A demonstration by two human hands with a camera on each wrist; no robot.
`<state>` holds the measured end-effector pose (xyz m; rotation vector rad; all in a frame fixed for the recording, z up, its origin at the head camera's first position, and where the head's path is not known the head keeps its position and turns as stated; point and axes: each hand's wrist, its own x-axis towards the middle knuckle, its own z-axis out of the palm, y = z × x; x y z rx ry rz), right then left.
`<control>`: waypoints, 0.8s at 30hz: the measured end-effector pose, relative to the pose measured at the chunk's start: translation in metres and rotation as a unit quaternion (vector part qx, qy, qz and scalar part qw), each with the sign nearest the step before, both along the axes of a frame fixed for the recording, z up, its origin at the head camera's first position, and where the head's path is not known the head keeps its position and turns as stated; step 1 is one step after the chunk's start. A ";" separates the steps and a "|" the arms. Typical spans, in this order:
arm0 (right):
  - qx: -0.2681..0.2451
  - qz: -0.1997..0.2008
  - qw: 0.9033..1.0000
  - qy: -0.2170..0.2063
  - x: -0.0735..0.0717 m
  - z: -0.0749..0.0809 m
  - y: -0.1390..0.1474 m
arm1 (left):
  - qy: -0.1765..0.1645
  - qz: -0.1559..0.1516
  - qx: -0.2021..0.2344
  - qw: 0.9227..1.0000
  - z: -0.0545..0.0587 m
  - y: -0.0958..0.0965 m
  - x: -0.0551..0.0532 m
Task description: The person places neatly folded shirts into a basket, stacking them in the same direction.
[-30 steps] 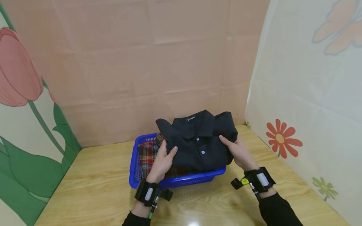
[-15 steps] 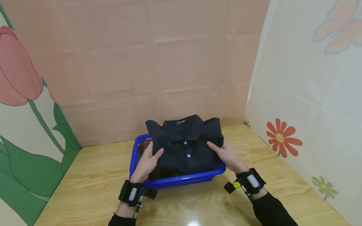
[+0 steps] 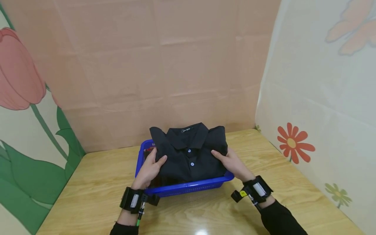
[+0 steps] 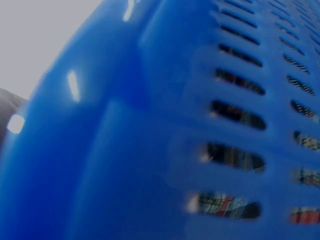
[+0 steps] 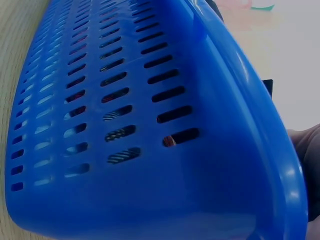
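A folded black button-up shirt, collar toward the back wall, lies over the blue plastic basket. My left hand grips the shirt's left side, thumb on top and the other fingers hidden beneath the cloth. On the opposite side my right hand holds the shirt the same way, near the basket's right end. Both wrist views are mostly filled by the slotted wall of the basket, with patterned cloth showing through the slots.
A light wooden table carries the basket. Behind it rises a creased tan backdrop. At the right stands a white panel with printed flowers, and at the left one with a large tulip.
Both hands have carried the black shirt left and slightly down onto the basket, covering most of the plaid cloth that showed before. The last half second brought only a small shift.
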<state>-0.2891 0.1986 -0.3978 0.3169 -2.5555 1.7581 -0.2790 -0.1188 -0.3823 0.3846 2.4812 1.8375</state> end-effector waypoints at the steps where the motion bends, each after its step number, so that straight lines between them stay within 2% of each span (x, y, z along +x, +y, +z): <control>1: 0.001 -0.001 1.000 0.000 0.000 0.000 0.000 | 0.000 0.000 -0.003 1.000 0.000 -0.001 0.000; 10: 0.013 0.006 1.000 0.002 0.002 0.001 -0.002 | -0.006 -0.020 0.012 1.000 0.003 -0.009 0.001; 17: 0.018 0.018 1.000 -0.012 0.002 0.004 -0.001 | 0.020 -0.005 -0.034 0.999 0.005 -0.015 0.001; 24: 0.048 0.015 0.999 -0.015 0.002 0.008 -0.005 | 0.017 -0.032 -0.033 0.999 0.009 -0.023 0.006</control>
